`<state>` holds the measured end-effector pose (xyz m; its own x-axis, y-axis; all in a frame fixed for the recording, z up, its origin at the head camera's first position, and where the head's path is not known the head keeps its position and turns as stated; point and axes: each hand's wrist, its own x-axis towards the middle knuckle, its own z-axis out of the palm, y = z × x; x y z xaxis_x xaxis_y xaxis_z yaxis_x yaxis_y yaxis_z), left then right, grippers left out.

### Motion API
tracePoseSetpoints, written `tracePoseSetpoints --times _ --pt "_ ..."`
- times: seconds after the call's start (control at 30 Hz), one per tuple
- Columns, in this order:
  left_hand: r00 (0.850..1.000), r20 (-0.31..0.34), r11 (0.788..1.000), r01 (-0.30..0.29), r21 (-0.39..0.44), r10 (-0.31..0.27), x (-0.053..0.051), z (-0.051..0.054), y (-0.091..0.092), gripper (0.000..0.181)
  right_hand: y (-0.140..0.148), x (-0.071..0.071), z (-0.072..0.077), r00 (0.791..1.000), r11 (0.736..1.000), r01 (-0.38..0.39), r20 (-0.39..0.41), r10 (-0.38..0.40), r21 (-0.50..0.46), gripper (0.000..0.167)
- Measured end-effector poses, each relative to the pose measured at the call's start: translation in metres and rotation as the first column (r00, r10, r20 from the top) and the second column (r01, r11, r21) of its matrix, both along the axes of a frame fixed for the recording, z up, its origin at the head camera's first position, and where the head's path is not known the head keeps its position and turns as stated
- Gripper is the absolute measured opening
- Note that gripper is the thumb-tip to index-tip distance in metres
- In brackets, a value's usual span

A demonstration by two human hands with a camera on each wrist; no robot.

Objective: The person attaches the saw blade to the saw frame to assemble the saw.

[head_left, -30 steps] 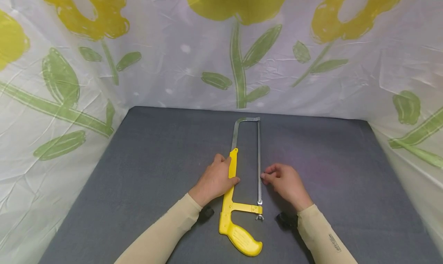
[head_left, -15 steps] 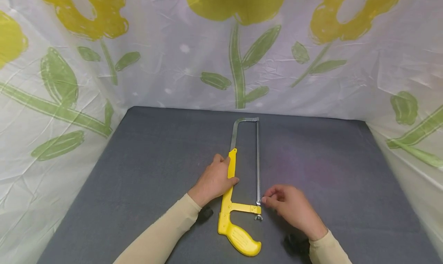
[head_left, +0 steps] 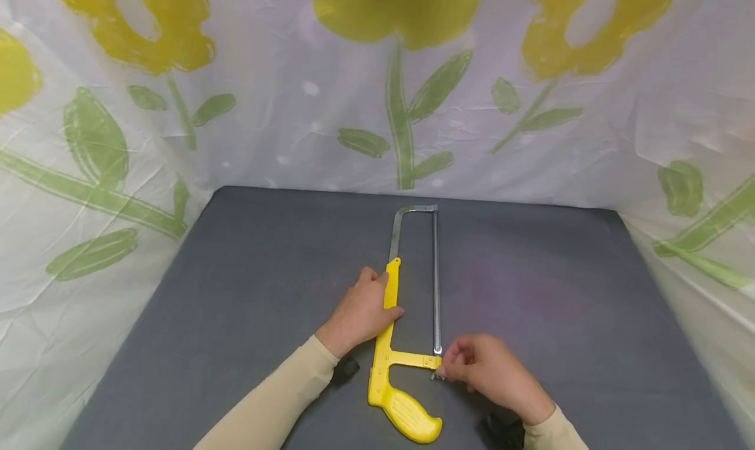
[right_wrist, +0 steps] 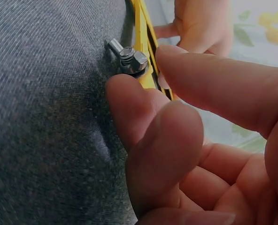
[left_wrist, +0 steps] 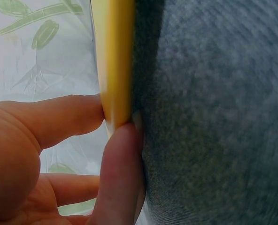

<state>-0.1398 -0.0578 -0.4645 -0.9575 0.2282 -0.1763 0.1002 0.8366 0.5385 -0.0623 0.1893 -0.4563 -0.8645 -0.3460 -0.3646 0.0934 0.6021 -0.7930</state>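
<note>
A hacksaw [head_left: 411, 418] with a yellow handle and a silver front frame lies on the dark cloth, its blade [head_left: 436, 286] on the right side. My left hand [head_left: 356, 316] grips the yellow back of the frame, with the thumb over its inner edge. In the left wrist view the fingers pinch that yellow bar [left_wrist: 119, 61] from both sides. At the blade's near end, my right hand [head_left: 495, 375] is beside the metal wing nut [right_wrist: 132, 61]. Its thumb and forefinger stand apart around the nut; whether they touch it I cannot tell.
A dark grey cloth [head_left: 283, 253] covers the table. White sheets [head_left: 265, 135] printed with yellow flowers rise at the back and both sides. Black wrist cameras [head_left: 501, 430] sit under the wrists, close to the cloth.
My right hand has slid toward me along the blade, from its middle to the wing nut at the near end. The left hand keeps its grip, and the hacksaw stays in place.
</note>
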Motion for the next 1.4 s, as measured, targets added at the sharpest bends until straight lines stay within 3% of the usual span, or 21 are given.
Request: tracePoseSetpoints --times 1.0,1.4 --pt "1.000 0.008 1.000 -0.017 -0.005 0.017 0.0013 0.0032 0.0032 0.083 0.0029 0.0020 -0.0046 0.998 0.999 -0.043 0.036 0.043 -0.009 0.018" --pt "1.000 -0.004 1.000 -0.019 -0.020 0.019 0.0014 0.0017 0.0006 0.082 -0.0060 0.0001 -0.0037 0.998 0.994 0.001 0.057 -0.007 0.112 0.030"
